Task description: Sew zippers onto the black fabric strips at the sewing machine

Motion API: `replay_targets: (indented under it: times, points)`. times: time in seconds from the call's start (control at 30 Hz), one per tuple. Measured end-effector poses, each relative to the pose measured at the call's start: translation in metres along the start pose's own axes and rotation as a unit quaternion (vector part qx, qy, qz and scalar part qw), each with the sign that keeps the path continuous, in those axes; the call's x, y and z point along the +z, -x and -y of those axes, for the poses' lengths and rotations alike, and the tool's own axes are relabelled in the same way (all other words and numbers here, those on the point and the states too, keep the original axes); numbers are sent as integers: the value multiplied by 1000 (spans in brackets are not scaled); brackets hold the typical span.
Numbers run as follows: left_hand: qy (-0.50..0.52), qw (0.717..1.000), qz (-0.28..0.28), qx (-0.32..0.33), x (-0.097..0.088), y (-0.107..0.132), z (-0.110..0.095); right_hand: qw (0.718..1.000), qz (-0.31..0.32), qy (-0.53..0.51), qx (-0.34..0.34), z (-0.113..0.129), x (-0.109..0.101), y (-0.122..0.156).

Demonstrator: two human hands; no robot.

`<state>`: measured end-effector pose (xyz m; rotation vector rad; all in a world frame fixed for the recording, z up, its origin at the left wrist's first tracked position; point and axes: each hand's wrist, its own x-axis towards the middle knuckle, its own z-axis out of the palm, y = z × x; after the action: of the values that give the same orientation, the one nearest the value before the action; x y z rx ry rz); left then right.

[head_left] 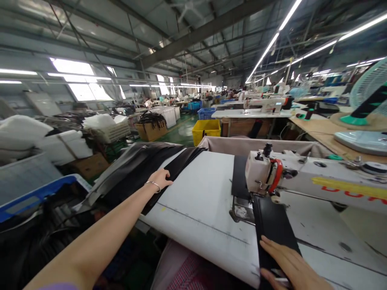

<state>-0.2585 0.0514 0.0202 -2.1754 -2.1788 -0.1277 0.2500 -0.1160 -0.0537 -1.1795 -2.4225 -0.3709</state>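
My left hand [160, 180], with a bangle at the wrist, reaches to the left end of the sewing table. Its curled fingers grip the edge of a black leather-like strip [178, 163] lying on a pile of dark strips [133, 169]. On the right, my right hand [290, 259] lies with fingers stretched on a long black panel [273, 221]. A small pale object [281, 279] shows by its thumb; its kind is unclear. The panel runs under the head of a sewing machine [260, 173], and more black material [239, 176] shows behind the needle area.
A ruler scale [202, 223] runs along the white table's front. Left of my arm is a blue-rimmed bin [45, 191] of dark pieces. Beyond the table stand a yellow crate [207, 128] and another sewing machine [266, 105]. A fan [367, 92] stands on the wooden table at right.
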Motion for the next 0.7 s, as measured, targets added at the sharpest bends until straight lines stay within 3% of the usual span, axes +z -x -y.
replay_targets:
  times: [0.23,0.33,0.43,0.5,0.6,0.7]
  points:
    - [22,997,64,31,-20,5,-8,989,44,-13,138,-8,12,-15]
    - [54,983,138,107,-32,31,-25,989,57,-39,133,-14,13,-19]
    - [97,948,220,207,-29,71,-49,987,59,-41,143,-21,14,-23]
    - [89,944,203,246,-17,101,-66,984,44,-9,171,-23,15,-26]
    - [20,950,95,296,8,144,-94,983,47,17,178,-18,14,-30]
    - [13,902,37,430,20,170,-119,986,70,-5,151,-15,9,-36]
